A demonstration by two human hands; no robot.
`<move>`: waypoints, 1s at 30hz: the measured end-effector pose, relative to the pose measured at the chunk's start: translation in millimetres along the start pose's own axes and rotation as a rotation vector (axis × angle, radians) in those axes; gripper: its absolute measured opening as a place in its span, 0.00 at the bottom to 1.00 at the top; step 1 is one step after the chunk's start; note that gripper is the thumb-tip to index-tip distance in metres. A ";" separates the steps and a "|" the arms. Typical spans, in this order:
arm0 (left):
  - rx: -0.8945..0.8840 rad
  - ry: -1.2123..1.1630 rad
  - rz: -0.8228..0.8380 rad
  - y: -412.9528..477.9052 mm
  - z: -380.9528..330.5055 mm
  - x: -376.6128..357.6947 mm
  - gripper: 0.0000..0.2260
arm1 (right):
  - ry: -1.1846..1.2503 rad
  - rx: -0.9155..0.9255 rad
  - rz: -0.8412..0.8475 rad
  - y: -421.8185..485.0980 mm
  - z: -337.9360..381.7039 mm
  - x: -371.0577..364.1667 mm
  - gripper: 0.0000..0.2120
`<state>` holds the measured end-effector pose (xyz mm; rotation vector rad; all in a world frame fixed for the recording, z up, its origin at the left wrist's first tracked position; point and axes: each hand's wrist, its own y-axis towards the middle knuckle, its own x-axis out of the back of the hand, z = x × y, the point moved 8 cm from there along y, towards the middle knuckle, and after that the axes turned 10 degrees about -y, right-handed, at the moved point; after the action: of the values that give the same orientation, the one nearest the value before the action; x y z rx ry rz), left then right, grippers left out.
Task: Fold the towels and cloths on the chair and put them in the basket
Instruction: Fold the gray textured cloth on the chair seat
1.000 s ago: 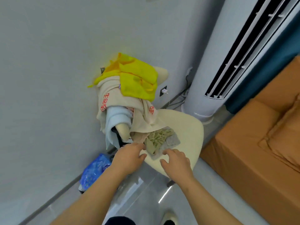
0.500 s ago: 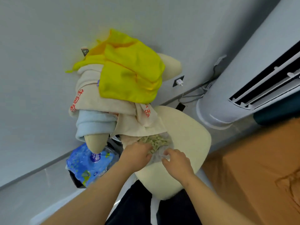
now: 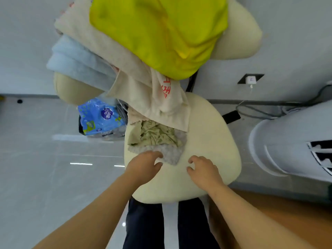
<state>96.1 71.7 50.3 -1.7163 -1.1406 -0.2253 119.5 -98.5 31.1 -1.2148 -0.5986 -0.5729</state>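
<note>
Grey fuzzy cloth [image 3: 170,156] lay on cream chair seat [image 3: 212,141] just ahead; left hand [image 3: 143,166] nearer, pinched its near edge; right hand [image 3: 203,169] beside, loosely curled, empty.

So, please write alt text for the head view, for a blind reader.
A person's left hand touches a grey cloth on a chair seat; the right hand rests empty beside it. Behind lies a green patterned cloth, and a beige towel, blue towel and yellow cloth hang over the chair back.
</note>
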 end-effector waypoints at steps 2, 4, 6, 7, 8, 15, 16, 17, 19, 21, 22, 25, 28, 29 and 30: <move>0.028 -0.055 -0.056 8.6 1.4 -23.5 0.18 | -0.004 0.001 -0.006 13.2 -14.9 -9.1 0.16; 0.040 -0.083 -0.129 18.3 0.1 -43.3 0.20 | -0.017 0.015 -0.045 22.1 -24.7 -14.5 0.16; 0.052 -0.123 -0.212 26.0 0.2 -57.2 0.20 | -0.052 0.042 -0.100 28.3 -30.4 -17.1 0.16; 0.053 -0.163 -0.256 30.1 -0.1 -62.0 0.20 | -0.069 0.062 -0.128 32.1 -33.1 -17.4 0.16; 0.055 -0.212 -0.303 34.9 0.6 -65.8 0.19 | -0.083 0.091 -0.149 36.9 -35.8 -17.9 0.16; 0.121 -0.283 -0.569 62.0 25.6 -86.4 0.17 | -0.110 0.256 -0.325 62.8 -50.8 -27.1 0.13; 0.119 -0.285 -0.602 64.9 27.4 -87.5 0.16 | -0.112 0.272 -0.341 65.8 -53.6 -29.4 0.12; 0.113 -0.308 -0.637 66.4 28.0 -88.1 0.14 | -0.112 0.282 -0.348 69.2 -57.1 -32.4 0.12; 0.085 -0.358 -0.704 67.6 25.3 -88.8 0.12 | -0.090 0.281 -0.363 76.6 -63.0 -35.8 0.11; 0.063 -0.357 -0.747 65.5 22.5 -90.3 0.10 | -0.062 0.267 -0.395 81.8 -63.0 -36.4 0.10; 0.059 -0.356 -0.767 62.7 22.1 -92.9 0.10 | -0.074 0.268 -0.413 82.9 -61.6 -37.2 0.10; 0.058 -0.374 -0.841 45.2 20.3 -107.4 0.09 | -0.098 0.315 -0.445 82.6 -59.0 -39.4 0.10; 0.101 -0.405 -0.920 21.6 15.6 -133.5 0.08 | -0.044 0.416 -0.393 81.3 -61.3 -39.2 0.11; 0.126 -0.410 -0.948 13.9 12.3 -144.2 0.08 | -0.018 0.442 -0.366 81.2 -63.9 -39.0 0.10; 0.145 -0.412 -0.977 7.1 7.7 -154.4 0.08 | 0.022 0.463 -0.342 80.5 -68.1 -38.6 0.10</move>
<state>16.4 -11.8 -52.8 -0.9726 -2.1895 -0.3750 155.3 -140.8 -66.6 -0.6731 -0.8741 -0.6858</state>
